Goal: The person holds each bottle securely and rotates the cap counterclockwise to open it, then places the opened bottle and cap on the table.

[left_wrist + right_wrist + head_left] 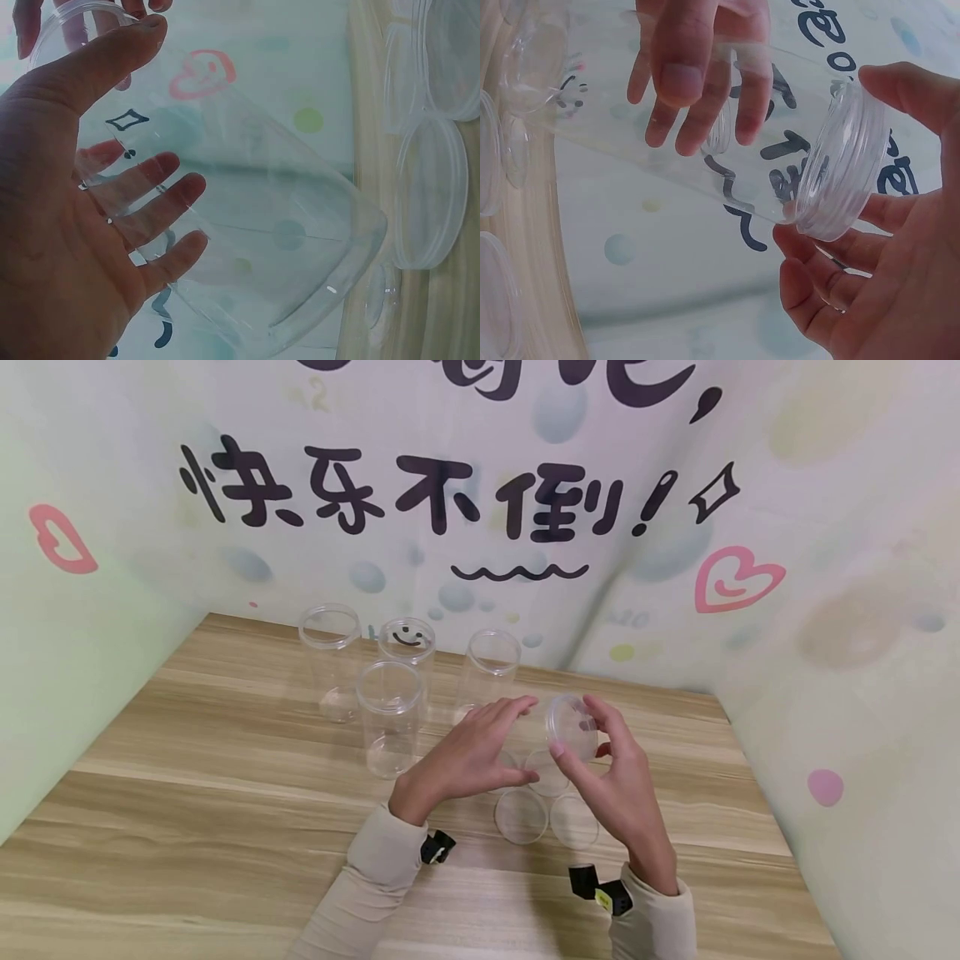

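A clear plastic jar [300, 210] is held tilted above the table, between both hands. My left hand [468, 756] holds the jar's body, with the thumb on one side and spread fingers showing through the clear wall on the other. My right hand [618, 777] pinches the clear round lid [844, 165] at the jar's mouth, thumb on one edge and fingertips on the opposite edge. Under the hands, several more clear lids [521, 816] lie flat on the table, some partly hidden by the hands.
Several clear open jars stand upright left of the hands, the nearest jar [388, 727] close to my left wrist. The wood-grain table [187, 827] ends at a printed backdrop [420, 585] behind and at the sides.
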Available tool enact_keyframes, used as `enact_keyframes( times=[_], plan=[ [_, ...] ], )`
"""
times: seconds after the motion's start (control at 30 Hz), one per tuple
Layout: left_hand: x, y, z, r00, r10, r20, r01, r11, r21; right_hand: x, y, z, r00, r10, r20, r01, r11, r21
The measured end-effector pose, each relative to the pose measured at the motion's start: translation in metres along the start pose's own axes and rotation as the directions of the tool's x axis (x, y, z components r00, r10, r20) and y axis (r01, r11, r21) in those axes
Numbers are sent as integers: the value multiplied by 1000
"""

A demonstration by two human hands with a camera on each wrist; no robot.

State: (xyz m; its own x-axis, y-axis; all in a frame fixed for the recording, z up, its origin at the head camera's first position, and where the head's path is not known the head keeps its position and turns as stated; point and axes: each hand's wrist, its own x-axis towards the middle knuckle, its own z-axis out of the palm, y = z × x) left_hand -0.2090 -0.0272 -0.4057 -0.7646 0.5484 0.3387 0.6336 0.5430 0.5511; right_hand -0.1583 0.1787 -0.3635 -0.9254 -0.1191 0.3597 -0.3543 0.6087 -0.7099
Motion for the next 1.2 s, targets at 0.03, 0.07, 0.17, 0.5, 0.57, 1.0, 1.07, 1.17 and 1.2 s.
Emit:
enact_keyframes(
  times=[0.03, 0.07, 0.17, 0.5, 0.57, 1.0, 1.07, 1.17, 1.2],
  plan=[
    [0, 0, 0, 1000, 1, 2, -1, 1000, -1, 0, 0, 0, 1000, -6, 3, 6, 1000, 3],
    [0, 0, 0, 1000, 2, 4, -2, 1000, -3, 0, 1, -1, 1000, -12, 5, 12, 1000, 4],
    [0, 0, -1, 1000, 5, 11, -5, 1000, -9, -1, 2, -1, 1000, -18, 19, 18, 1000, 15],
    [0, -1, -1, 1000, 16, 21, -16, 1000, 12, -2, 3, -3, 994, -39, 107, 36, 999, 29],
    [0, 0, -1, 1000, 15, 19, -15, 1000, 18, -1, 4, -3, 992, -38, 117, 34, 999, 36],
    [-1, -1, -1, 999, 6, -44, -3, 998, 60, 1, 2, 4, 998, 37, 59, -39, 999, 25],
    [-1, -1, 0, 999, 11, -51, -6, 996, 86, 1, 2, 5, 997, 66, 44, -65, 998, -7],
    [0, -1, 1, 998, 30, -53, -23, 992, 126, 1, 2, 7, 992, 121, 28, -119, 991, -64],
    [0, -1, 2, 998, 37, -52, -29, 990, 137, 1, 2, 7, 990, 136, 26, -134, 988, -76]
  ],
)
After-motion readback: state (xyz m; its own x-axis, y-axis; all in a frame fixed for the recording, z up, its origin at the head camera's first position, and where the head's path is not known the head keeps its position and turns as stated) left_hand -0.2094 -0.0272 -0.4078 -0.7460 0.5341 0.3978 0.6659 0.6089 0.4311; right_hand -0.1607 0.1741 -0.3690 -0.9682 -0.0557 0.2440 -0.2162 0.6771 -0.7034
